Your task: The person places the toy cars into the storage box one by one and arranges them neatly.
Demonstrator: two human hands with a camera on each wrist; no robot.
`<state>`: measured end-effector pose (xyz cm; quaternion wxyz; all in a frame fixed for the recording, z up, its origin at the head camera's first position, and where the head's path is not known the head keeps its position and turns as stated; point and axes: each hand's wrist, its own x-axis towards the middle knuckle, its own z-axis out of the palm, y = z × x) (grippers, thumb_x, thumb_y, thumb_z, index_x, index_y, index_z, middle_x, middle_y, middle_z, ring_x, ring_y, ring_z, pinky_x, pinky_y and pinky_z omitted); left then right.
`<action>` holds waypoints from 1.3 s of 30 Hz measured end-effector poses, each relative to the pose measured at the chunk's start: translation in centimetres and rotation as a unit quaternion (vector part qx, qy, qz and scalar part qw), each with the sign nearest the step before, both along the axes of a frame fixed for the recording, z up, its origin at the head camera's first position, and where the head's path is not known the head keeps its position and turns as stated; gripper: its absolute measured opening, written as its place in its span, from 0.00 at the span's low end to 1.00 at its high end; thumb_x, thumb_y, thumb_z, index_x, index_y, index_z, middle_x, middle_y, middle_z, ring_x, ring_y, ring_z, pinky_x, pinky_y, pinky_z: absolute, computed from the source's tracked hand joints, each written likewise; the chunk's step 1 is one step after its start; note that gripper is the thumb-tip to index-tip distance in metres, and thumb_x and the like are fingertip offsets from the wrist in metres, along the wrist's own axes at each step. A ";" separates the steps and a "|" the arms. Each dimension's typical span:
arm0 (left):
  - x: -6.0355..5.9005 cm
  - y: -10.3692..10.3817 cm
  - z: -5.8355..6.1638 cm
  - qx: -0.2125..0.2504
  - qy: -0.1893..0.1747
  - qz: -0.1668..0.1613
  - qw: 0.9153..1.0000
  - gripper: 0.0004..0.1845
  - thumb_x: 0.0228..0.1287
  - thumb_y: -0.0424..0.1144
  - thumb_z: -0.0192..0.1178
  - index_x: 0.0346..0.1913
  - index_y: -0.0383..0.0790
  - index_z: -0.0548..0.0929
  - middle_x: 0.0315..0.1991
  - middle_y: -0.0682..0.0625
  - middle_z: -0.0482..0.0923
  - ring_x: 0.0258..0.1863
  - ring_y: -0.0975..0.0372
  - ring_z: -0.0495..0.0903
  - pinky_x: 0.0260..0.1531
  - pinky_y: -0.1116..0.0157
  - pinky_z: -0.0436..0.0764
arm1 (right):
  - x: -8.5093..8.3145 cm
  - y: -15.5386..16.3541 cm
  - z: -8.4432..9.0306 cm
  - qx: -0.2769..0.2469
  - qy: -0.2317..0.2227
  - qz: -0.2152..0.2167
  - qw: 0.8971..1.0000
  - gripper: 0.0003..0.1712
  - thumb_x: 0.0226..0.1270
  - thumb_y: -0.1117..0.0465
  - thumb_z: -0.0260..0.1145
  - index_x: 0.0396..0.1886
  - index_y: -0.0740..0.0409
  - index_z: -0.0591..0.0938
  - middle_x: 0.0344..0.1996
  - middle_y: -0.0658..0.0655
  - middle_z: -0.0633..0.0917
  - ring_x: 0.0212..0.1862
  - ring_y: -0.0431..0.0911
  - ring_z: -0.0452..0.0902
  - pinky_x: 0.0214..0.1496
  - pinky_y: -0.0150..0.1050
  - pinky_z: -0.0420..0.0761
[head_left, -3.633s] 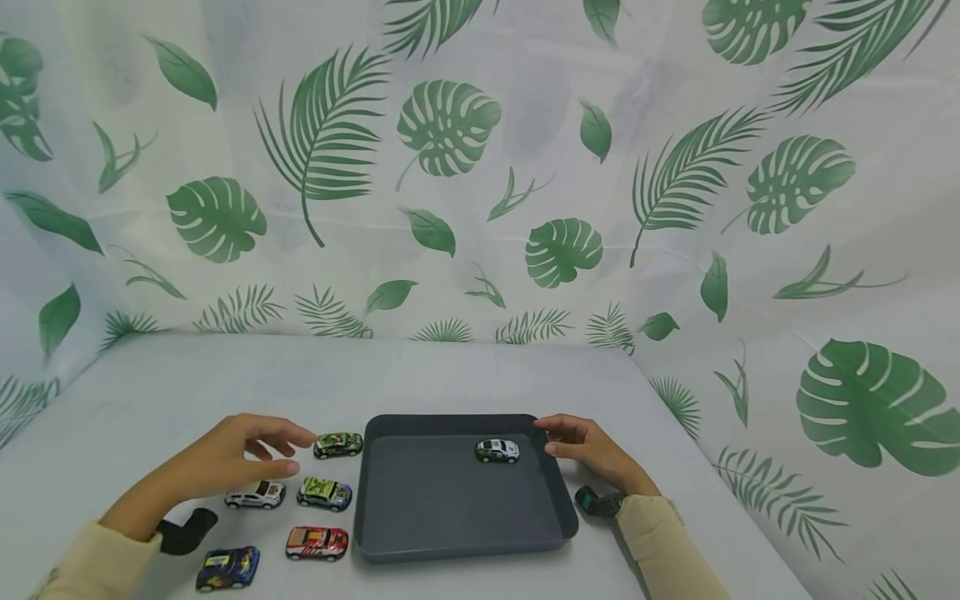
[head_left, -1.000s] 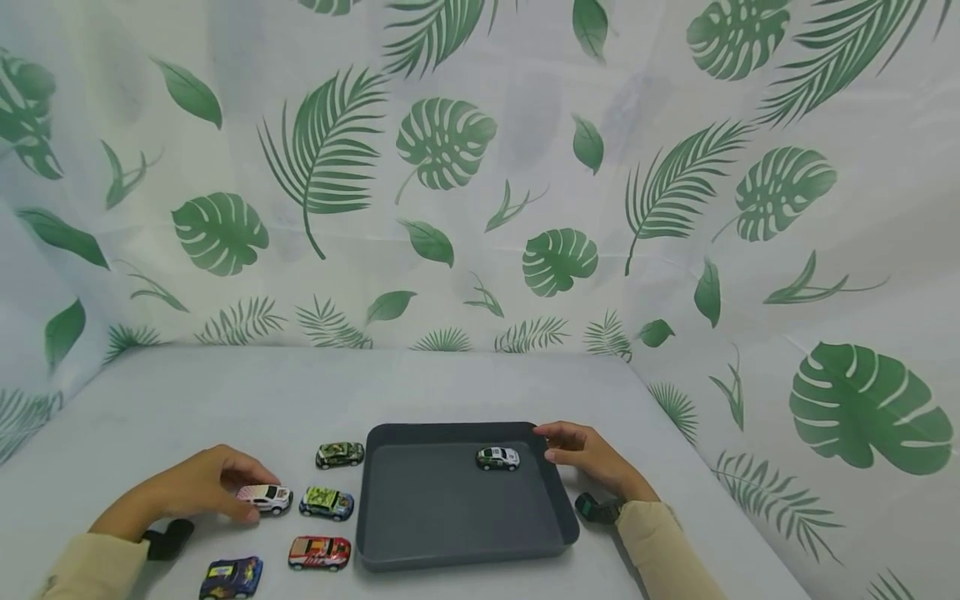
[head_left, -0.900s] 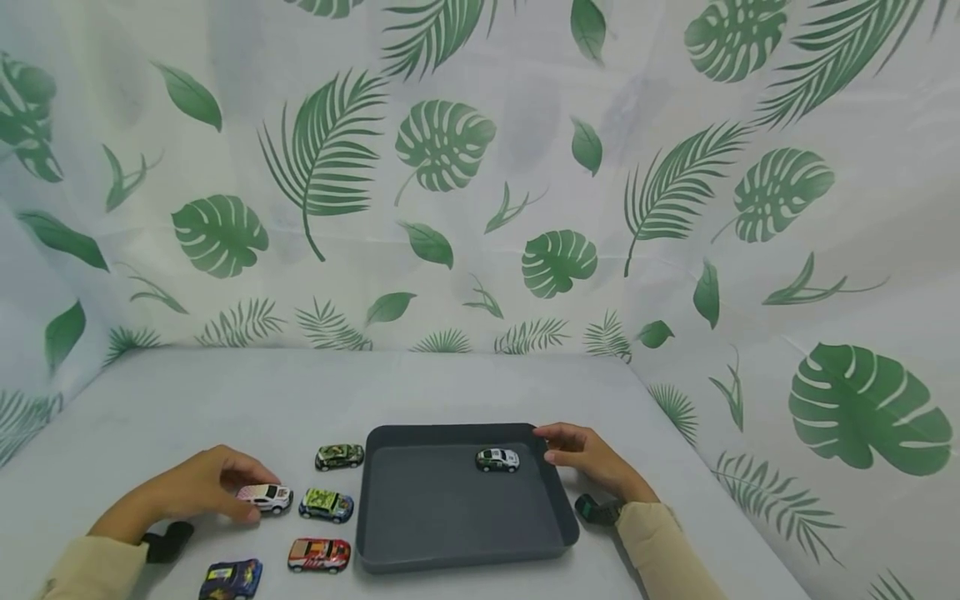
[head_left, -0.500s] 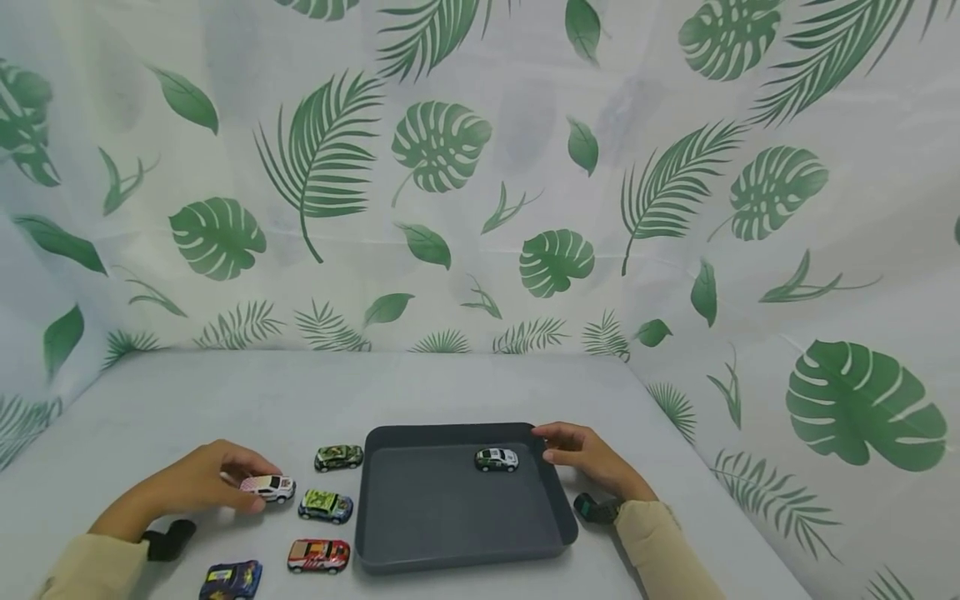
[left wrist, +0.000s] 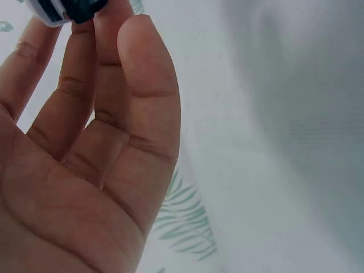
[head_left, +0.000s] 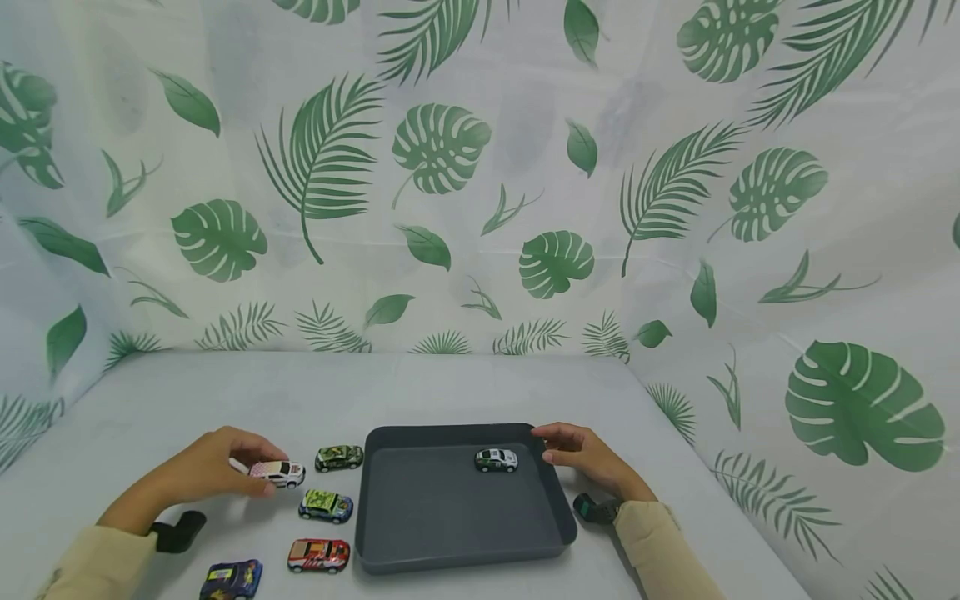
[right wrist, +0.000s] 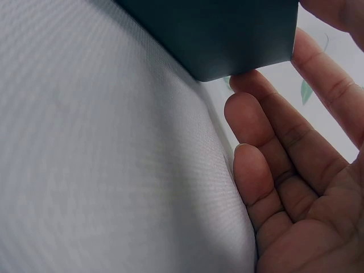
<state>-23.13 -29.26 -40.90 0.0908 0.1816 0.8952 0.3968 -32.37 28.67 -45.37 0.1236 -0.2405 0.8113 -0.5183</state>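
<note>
My left hand point(head_left: 213, 468) pinches a white toy car point(head_left: 283, 474) between thumb and fingers, left of the tray. In the left wrist view, part of the white toy car point(left wrist: 54, 10) shows at the fingertips, cut off by the top edge. My right hand point(head_left: 592, 460) holds the far right corner of a dark grey tray point(head_left: 465, 521), thumb and fingers at its rim. The right wrist view shows the tray's outer wall point(right wrist: 227, 34) by the fingers, the lower ones curled beneath. A white and dark green toy car point(head_left: 497, 460) stands inside the tray, near that corner.
Left of the tray stand a camouflage toy car point(head_left: 339, 457), a yellow-green and blue one point(head_left: 326, 505) and a red one point(head_left: 318, 555). A dark blue toy car point(head_left: 231, 579) is nearer the front. Behind the white table point(head_left: 450, 387) hangs a leaf-print cloth point(head_left: 465, 233).
My left hand came down onto the white car, took hold of it, and has since moved it away from me and slightly right. The right hand stays at the tray corner.
</note>
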 end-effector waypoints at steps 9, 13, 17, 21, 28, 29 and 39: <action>0.0 1.1 0.8 -0.013 0.018 0.014 1.000 0.20 0.60 0.41 0.81 0.53 0.37 0.92 0.46 0.52 0.89 0.44 0.57 0.81 0.49 0.50 0.83 | -0.2 0.1 -0.2 0.008 0.009 -0.002 1.000 0.27 0.78 0.62 0.70 0.70 0.70 0.80 0.62 0.70 0.83 0.53 0.49 0.78 0.55 0.37 0.80; -0.1 1.7 1.1 -0.014 0.016 0.018 1.000 0.19 0.60 0.41 0.80 0.53 0.38 0.92 0.46 0.52 0.89 0.44 0.57 0.81 0.48 0.51 0.83 | -0.4 0.1 -0.5 0.006 0.007 -0.004 1.000 0.26 0.78 0.62 0.70 0.70 0.69 0.80 0.61 0.67 0.84 0.52 0.48 0.79 0.55 0.37 0.80; -0.3 2.2 1.3 -0.023 0.025 0.024 0.999 0.19 0.61 0.41 0.80 0.53 0.38 0.92 0.48 0.50 0.89 0.45 0.58 0.82 0.47 0.51 0.83 | -0.4 0.2 -0.5 0.008 0.004 -0.004 1.000 0.26 0.78 0.61 0.70 0.70 0.68 0.80 0.61 0.67 0.84 0.53 0.49 0.79 0.56 0.37 0.80; -0.4 2.8 1.3 -0.023 0.032 0.029 0.999 0.19 0.61 0.40 0.80 0.53 0.37 0.92 0.47 0.51 0.89 0.45 0.59 0.82 0.46 0.53 0.83 | -0.3 0.1 -0.4 0.007 0.003 -0.004 1.000 0.27 0.77 0.61 0.70 0.70 0.68 0.80 0.62 0.69 0.83 0.53 0.49 0.79 0.56 0.37 0.80; -0.5 3.9 1.8 -0.016 0.036 0.033 0.999 0.20 0.61 0.40 0.80 0.54 0.36 0.91 0.48 0.50 0.89 0.44 0.59 0.81 0.47 0.53 0.84 | -0.3 0.0 -0.4 0.006 0.002 -0.005 1.000 0.27 0.77 0.61 0.71 0.70 0.69 0.80 0.62 0.67 0.84 0.54 0.48 0.80 0.57 0.36 0.80; -0.5 4.1 1.8 -0.015 0.036 0.032 0.999 0.20 0.61 0.40 0.80 0.54 0.36 0.91 0.48 0.50 0.89 0.44 0.59 0.81 0.46 0.53 0.84 | -0.3 0.0 -0.4 0.007 0.003 -0.006 1.000 0.27 0.77 0.61 0.71 0.69 0.68 0.81 0.62 0.66 0.84 0.54 0.47 0.80 0.57 0.36 0.80; -0.5 5.5 2.2 -0.003 0.051 0.009 0.999 0.19 0.60 0.40 0.80 0.53 0.37 0.92 0.48 0.50 0.89 0.43 0.59 0.82 0.46 0.53 0.85 | -0.3 0.0 -0.4 0.008 0.009 -0.007 1.000 0.26 0.78 0.61 0.71 0.69 0.68 0.81 0.61 0.61 0.86 0.53 0.47 0.80 0.56 0.36 0.79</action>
